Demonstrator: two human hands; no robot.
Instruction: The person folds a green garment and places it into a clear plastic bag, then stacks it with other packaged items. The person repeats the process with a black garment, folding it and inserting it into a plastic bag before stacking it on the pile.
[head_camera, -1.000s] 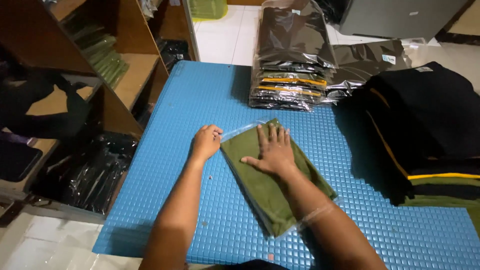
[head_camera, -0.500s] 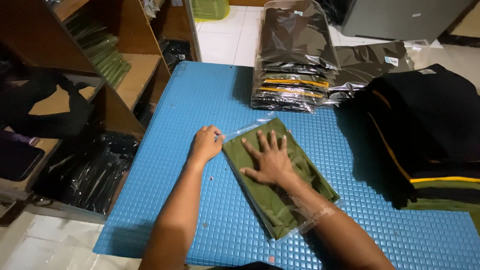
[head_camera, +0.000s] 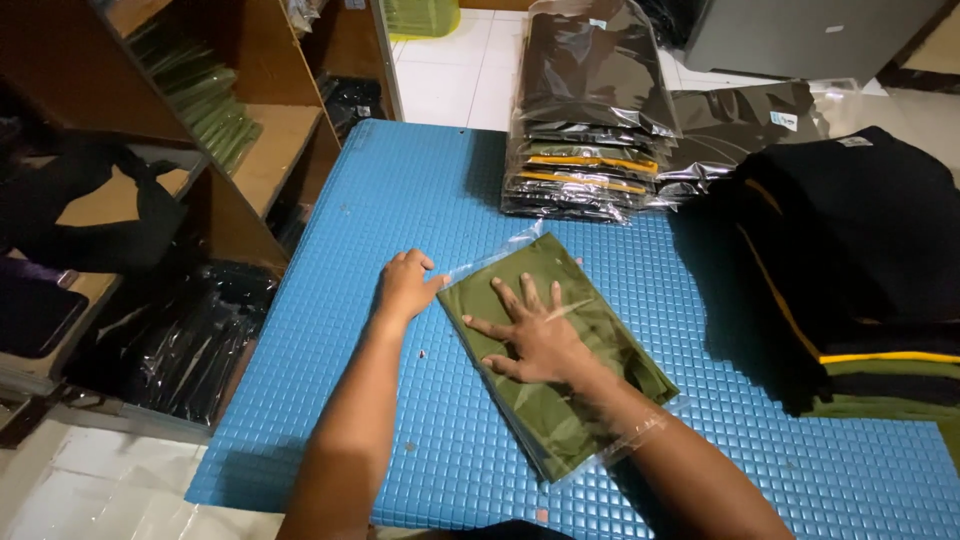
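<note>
Head view: right hand (head_camera: 535, 335) lies flat, fingers spread, grasping nothing, on the olive folded garment (head_camera: 560, 360) inside a clear plastic bag (head_camera: 630, 435) on the blue worktop (head_camera: 400, 190). Left hand (head_camera: 405, 285) pinches the bag's upper-left edge.

A folded olive-green garment (head_camera: 560, 385) in a clear plastic bag (head_camera: 635, 432) is pressed flat on a blue textured mat (head_camera: 420, 200) by the right hand (head_camera: 535, 338); the bag's corner is pinched by the left hand (head_camera: 405, 286).
</note>
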